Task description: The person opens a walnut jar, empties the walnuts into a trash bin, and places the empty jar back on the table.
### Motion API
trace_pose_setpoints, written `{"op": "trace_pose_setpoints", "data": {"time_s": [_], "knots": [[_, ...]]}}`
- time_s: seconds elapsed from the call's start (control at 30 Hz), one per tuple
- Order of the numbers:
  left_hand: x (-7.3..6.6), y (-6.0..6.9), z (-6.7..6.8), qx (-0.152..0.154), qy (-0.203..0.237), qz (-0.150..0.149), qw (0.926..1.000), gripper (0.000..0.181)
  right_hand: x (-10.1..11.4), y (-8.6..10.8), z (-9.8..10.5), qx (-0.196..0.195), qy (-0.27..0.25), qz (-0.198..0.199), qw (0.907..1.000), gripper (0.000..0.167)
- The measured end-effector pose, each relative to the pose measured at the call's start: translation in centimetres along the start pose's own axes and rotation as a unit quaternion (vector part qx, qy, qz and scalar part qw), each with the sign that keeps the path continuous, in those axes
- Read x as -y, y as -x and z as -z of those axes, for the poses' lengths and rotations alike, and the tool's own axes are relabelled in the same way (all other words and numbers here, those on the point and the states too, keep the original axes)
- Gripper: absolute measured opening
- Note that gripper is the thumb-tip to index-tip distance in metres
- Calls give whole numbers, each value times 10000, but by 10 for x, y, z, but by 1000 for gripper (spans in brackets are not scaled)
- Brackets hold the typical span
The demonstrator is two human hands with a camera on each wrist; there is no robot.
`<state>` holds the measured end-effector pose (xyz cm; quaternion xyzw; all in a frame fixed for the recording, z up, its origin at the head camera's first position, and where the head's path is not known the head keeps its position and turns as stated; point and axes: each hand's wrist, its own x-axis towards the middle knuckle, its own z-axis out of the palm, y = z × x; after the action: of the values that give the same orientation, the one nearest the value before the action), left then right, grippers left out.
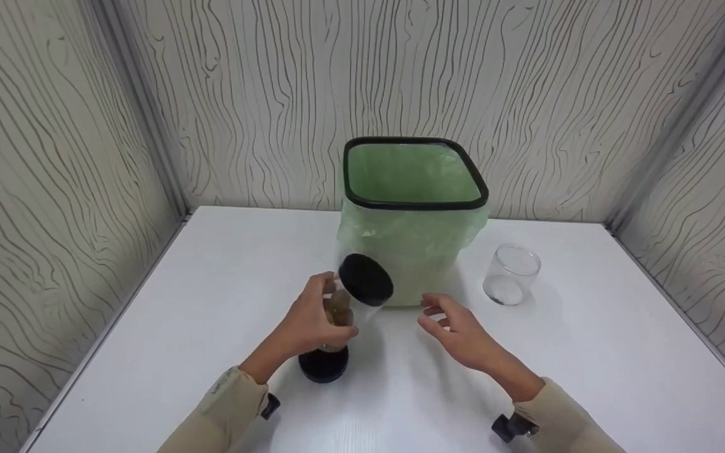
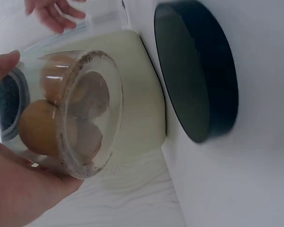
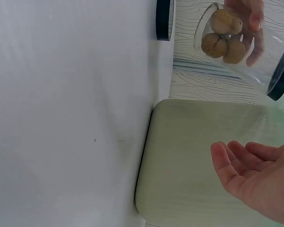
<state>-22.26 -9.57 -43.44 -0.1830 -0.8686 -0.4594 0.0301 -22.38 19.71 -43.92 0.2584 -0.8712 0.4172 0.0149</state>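
My left hand (image 1: 306,321) grips a clear jar (image 1: 362,311) around its side, lifted and tilted above the table. A black lid (image 1: 365,280) covers its top. Inside lie several round brown balls that look like walnuts (image 3: 214,45), gathered at the base in the right wrist view. Below the jar, a second black lid (image 1: 323,367) rests on the table; the left wrist view shows its hollow underside. Holding nothing, my right hand (image 1: 460,333) hovers to the right of the jar with fingers loosely bent, apart from it.
Behind the hands stands a bin (image 1: 406,251) with a black rim and a light green liner. To its right sits a clear glass jar (image 1: 512,275) without a lid. The white table (image 1: 243,251) meets wood-patterned panels (image 1: 262,94) at the back and sides.
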Motion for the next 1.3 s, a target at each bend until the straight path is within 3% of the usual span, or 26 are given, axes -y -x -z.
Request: {"op": "trace_pose_setpoints", "data": {"time_s": [0.2, 0.4, 0.6, 0.9, 1.3], "knots": [[-11, -2, -20, 261, 310, -360, 9985, 91, 9, -4, 3, -4, -244, 194, 9995, 46], [-18, -6, -34, 210, 299, -437, 9984, 87, 16, -4, 6, -73, -304, 355, 9989, 45], [-26, -9, -46, -28, -406, -443, 9982, 90, 20, -3, 9, -162, -190, 385, 9989, 48], [-38, -11, -59, -283, -1319, -656, 9887, 94, 24, -2, 11, -379, 51, 245, 9990, 49], [-46, -11, -73, -450, -1940, -1155, 9731, 95, 24, -2, 12, -611, 450, -112, 9971, 58]]}}
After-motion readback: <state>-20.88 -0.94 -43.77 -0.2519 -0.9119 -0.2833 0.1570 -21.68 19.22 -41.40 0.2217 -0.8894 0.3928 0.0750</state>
